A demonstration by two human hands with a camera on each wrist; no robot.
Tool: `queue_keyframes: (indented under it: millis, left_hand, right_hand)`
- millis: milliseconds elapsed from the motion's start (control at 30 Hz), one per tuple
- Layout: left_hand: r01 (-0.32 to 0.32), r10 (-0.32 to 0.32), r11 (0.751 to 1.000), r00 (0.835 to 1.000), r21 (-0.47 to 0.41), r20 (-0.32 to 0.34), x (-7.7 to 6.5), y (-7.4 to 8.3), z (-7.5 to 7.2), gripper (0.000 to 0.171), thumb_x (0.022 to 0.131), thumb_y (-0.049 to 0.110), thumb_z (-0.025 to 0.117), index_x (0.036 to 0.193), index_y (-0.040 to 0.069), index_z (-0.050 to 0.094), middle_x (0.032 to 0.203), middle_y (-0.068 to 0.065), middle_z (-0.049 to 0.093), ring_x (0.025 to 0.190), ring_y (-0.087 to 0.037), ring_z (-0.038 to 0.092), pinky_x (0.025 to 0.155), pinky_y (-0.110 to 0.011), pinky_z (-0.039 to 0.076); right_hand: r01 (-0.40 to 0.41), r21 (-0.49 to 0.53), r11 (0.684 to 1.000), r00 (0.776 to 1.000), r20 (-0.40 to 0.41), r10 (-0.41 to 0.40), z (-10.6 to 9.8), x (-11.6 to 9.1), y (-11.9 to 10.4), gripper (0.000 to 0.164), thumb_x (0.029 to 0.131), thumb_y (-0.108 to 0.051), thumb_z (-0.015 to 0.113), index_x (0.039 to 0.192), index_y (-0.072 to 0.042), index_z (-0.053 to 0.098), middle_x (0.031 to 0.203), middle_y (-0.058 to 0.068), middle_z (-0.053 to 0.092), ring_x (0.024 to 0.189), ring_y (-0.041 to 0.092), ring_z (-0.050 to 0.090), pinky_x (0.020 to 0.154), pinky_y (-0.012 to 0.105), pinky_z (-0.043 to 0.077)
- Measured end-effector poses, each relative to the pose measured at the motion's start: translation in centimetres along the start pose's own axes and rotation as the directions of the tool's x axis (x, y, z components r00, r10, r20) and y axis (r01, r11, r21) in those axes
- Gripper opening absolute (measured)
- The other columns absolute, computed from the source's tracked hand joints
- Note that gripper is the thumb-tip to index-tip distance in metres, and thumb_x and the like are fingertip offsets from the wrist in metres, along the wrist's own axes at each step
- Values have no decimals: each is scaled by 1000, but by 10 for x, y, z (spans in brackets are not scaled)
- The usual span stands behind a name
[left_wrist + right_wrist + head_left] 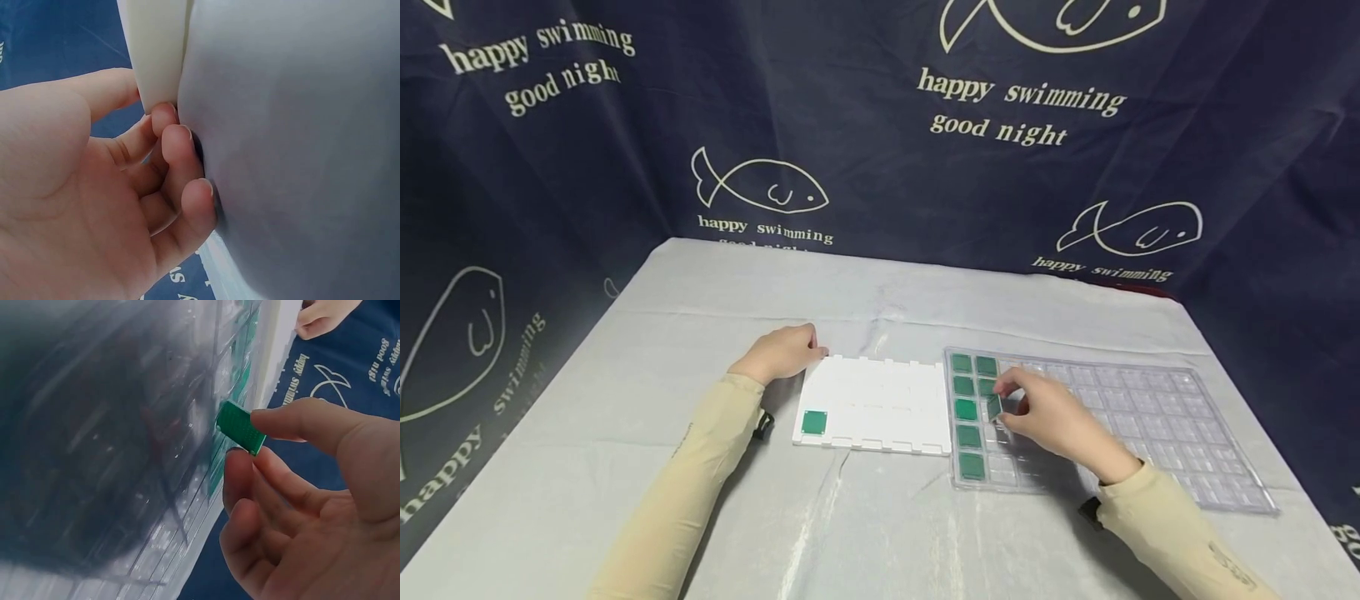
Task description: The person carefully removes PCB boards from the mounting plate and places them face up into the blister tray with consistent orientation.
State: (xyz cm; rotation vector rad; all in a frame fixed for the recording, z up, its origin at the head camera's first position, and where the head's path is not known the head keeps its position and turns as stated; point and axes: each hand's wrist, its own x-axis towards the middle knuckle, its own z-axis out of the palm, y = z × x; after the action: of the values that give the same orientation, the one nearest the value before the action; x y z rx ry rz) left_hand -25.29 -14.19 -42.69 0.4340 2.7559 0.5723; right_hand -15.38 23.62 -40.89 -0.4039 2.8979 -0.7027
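Observation:
My right hand (pixel 1048 417) pinches a small green circuit board (pixel 240 427) between thumb and fingertips. It holds the board tilted on edge just over the second column of a clear compartment tray (pixel 1150 433). My left hand (pixel 782 352) grips the far left corner of a white slotted plate (pixel 872 400) with thumb and fingertips; in the left wrist view its other fingers curl against the tablecloth (pixel 300 156). Another green board (pixel 814 422) lies in the plate's near left corner.
More green boards (pixel 966 409) fill the tray's left column, with a couple at the top of the second column. The tray's left side stands against the plate's right end. A dark blue curtain (pixel 880 167) with fish drawings hangs behind the table.

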Motion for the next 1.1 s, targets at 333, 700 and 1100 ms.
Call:
queue_keyframes:
  millis: [333, 700, 1100]
  left_hand:
    - [-1, 1, 1000, 1000, 5, 5, 0, 1, 1, 28, 104, 33, 53, 104, 6, 61, 96, -9, 67, 78, -21, 58, 71, -35, 47]
    - [0, 0, 1000, 1000, 11, 2, 4, -1, 3, 29, 104, 34, 53, 105, 7, 61, 95, -8, 66, 81, -21, 57, 75, -37, 47]
    - [4, -4, 1000, 1000, 1, 5, 3, -1, 2, 28, 104, 33, 52, 105, 6, 61, 97, -9, 67, 80, -21, 57, 72, -36, 47]
  right_hand:
    - [14, -31, 999, 1000, 0, -14, 6, -2, 11, 29, 81, -5, 76, 108, -5, 65, 96, 5, 66, 81, 15, 56, 70, 29, 45]
    - [0, -14, 1000, 1000, 26, 0, 5, 0, 10, 30, 83, -5, 75, 111, -4, 65, 93, 3, 66, 81, 15, 57, 71, 30, 46]
    - [-14, -49, 999, 1000, 23, 15, 5, 0, 8, 30, 83, -7, 75, 112, -7, 65, 91, 1, 68, 80, 13, 59, 72, 32, 47]
